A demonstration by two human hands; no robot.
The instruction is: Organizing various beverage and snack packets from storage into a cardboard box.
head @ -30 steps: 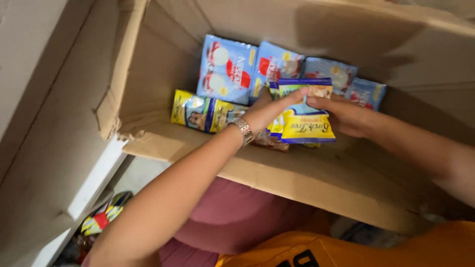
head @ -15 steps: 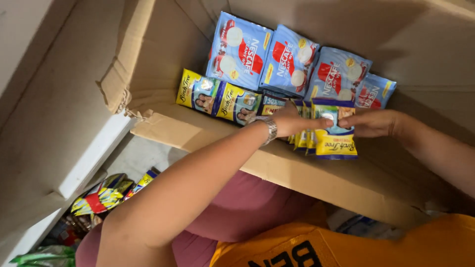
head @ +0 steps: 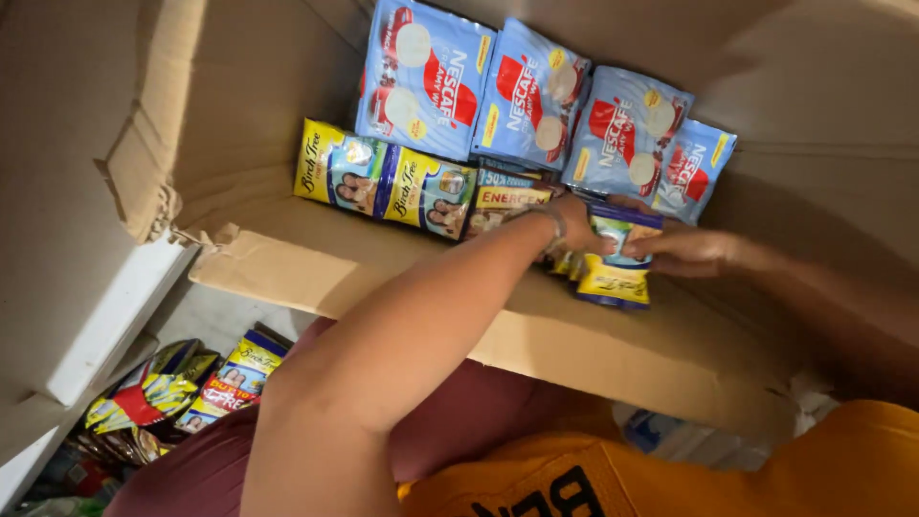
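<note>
Both my hands reach into a big cardboard box [head: 613, 345]. My left hand [head: 582, 230], with a bracelet on the wrist, and my right hand [head: 691, 253] together grip a stack of yellow and blue pouches [head: 613, 270] low in the box. Behind them stand several light blue pouches [head: 536, 96] in a row against the far wall. Two yellow pouches [head: 383, 180] stand to the left, next to a gold pouch [head: 503, 203] partly hidden by my left wrist.
A torn box flap [head: 144, 182] hangs at the left. On the floor at the lower left lie more packets [head: 182, 383], yellow, red and green. My orange shirt [head: 670, 474] fills the bottom edge. A white ledge [head: 105, 325] runs along the left.
The view has shifted so the box contents sit higher and closer. My hands have pushed the stack of pouches lower into the box, to the right of the gold pouch.
</note>
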